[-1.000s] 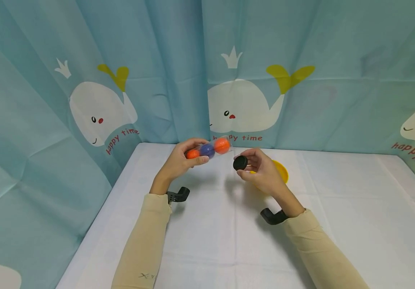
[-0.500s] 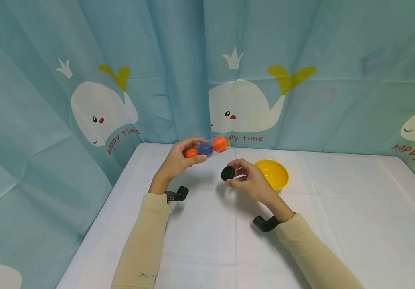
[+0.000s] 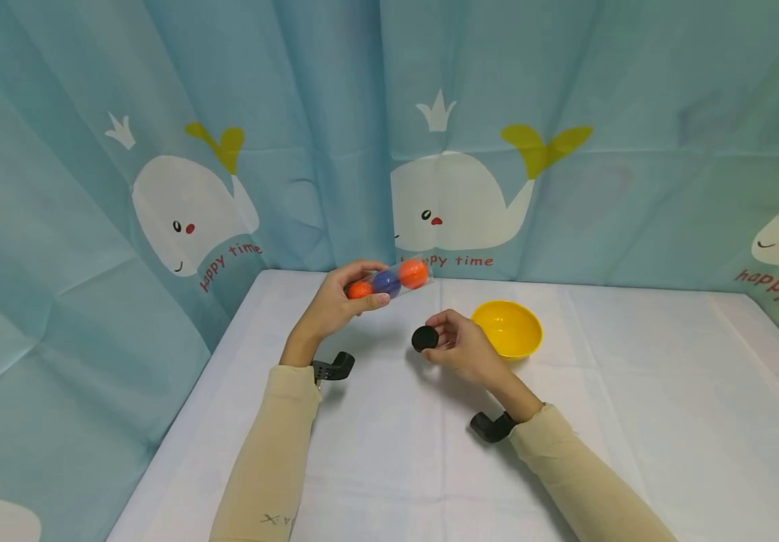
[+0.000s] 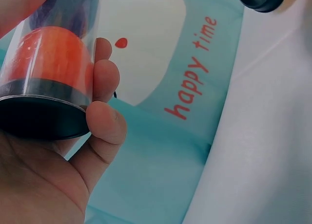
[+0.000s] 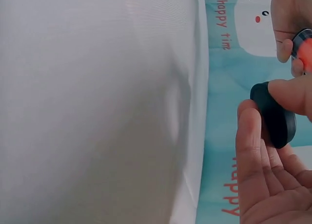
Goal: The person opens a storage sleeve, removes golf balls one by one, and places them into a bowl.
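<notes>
Left hand (image 3: 330,307): fingers curled round the clear tube (image 3: 387,282), held level above the worktop (image 3: 389,452), left of the yellow bowl (image 3: 507,329).
Tube: light, stiff, likely slick plastic; three balls inside could roll out; grip mid-barrel.
Right hand (image 3: 460,350): fingers pinch the black cap (image 3: 424,339) by its rim, just left of the bowl.
Cap: small, light, rigid.

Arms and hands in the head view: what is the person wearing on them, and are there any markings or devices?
Both arms wear long, close-fitting beige sleeves to the wrist. The left sleeve bears a small dark mark near the elbow. A black device sits at each wrist. The left hand and right hand are bare.
</notes>
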Demonstrator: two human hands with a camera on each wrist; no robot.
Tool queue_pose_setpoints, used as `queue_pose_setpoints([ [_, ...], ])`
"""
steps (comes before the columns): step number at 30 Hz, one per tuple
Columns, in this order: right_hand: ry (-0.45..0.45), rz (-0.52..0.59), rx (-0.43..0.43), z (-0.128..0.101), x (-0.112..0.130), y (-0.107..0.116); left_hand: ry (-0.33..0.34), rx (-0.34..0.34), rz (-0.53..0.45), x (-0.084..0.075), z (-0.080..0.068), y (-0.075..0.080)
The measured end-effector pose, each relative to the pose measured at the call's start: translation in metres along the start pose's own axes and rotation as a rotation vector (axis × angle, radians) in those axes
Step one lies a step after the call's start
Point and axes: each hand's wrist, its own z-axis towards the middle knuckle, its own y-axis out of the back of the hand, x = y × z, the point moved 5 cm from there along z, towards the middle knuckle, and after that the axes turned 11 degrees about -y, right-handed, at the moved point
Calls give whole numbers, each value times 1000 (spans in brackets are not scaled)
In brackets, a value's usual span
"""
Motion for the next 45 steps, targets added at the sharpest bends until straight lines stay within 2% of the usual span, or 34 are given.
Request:
queue_pose_setpoints([
  [6,-30,-10,24,1,-2,-2,-10,0,4,-1,1,0],
  [11,-86,-37,69,1,-7,-6,-10,2,1,0,2,-1],
  [20,-190,-61,83,2,-21,-9,-21,12,-1,-2,3,-3],
  [36,-291,-59,114,2,-27,-14,-2,17,8,0,2,-4],
  [45,-311,-75,108,2,-29,-18,-1,30,4,3,-1,-6],
])
